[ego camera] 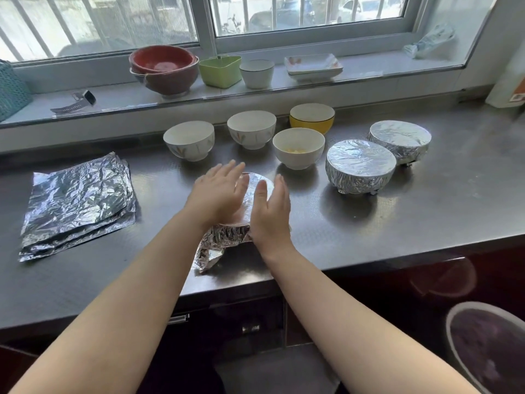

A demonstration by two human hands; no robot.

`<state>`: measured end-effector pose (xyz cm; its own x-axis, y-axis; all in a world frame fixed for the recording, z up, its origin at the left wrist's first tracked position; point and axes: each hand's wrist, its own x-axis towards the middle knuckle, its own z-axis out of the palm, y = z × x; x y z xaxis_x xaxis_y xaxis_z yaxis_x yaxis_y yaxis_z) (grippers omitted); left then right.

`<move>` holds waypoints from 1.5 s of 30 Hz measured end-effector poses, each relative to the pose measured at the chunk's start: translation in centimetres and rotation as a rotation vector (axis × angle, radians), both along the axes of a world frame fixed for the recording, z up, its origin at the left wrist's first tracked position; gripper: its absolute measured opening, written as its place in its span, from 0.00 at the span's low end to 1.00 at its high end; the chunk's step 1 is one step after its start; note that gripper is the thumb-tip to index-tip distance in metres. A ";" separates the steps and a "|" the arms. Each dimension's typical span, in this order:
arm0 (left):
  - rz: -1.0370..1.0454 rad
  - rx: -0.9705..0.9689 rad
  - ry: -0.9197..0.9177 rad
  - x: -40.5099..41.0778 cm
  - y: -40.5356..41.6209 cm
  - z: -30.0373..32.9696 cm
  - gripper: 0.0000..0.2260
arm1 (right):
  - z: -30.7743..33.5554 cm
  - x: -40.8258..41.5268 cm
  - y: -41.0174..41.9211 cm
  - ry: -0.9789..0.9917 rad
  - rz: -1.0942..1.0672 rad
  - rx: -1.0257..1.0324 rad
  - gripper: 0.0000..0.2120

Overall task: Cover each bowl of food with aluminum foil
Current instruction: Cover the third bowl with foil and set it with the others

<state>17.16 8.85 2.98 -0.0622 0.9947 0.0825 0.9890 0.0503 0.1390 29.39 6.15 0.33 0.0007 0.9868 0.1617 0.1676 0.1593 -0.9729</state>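
A bowl under a sheet of aluminum foil (227, 237) stands at the counter's front middle. My left hand (218, 191) lies flat on its foil top, fingers straight. My right hand (271, 209) presses the foil against the bowl's right side, fingers straight. A loose foil corner sticks out at the near left. Two foil-wrapped bowls (360, 166) (399, 140) stand to the right. Behind are three uncovered white bowls (189, 140) (251, 129) (298, 147) and a yellow bowl (311, 118). A stack of foil sheets (79, 203) lies on the left.
The steel counter (397, 223) has its front edge close behind my wrists. On the windowsill stand red bowls (163, 68), a green container (220, 71), a white cup (257, 73), square plates (312, 65) and a watch (75, 102). A teal basket (11, 89) is far left.
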 end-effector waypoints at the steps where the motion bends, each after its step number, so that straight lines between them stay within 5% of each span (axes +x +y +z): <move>1: -0.022 -0.019 -0.029 0.0 0.0 -0.4 0.26 | -0.4 -0.3 0.0 -0.034 0.003 -0.011 0.28; 22: -0.029 -0.028 -0.038 0.4 -0.1 -0.9 0.24 | -2.7 -1.6 -0.3 0.370 -0.100 -0.227 0.24; 28: -0.037 -0.032 -0.014 0.4 -0.3 -0.8 0.24 | -2.2 1.3 -0.6 0.303 0.101 -0.330 0.43; 33: -0.056 -0.019 0.032 0.0 0.2 -1.3 0.25 | -0.6 4.1 0.9 0.346 -0.082 -0.255 0.26; 39: -0.048 -0.018 -0.011 -0.1 0.2 -1.5 0.32 | -1.2 0.3 0.8 0.149 0.040 -0.102 0.27; 45: -0.025 -0.027 -0.015 0.1 0.0 -1.3 0.25 | -2.3 -1.1 0.8 0.288 -0.087 -0.172 0.22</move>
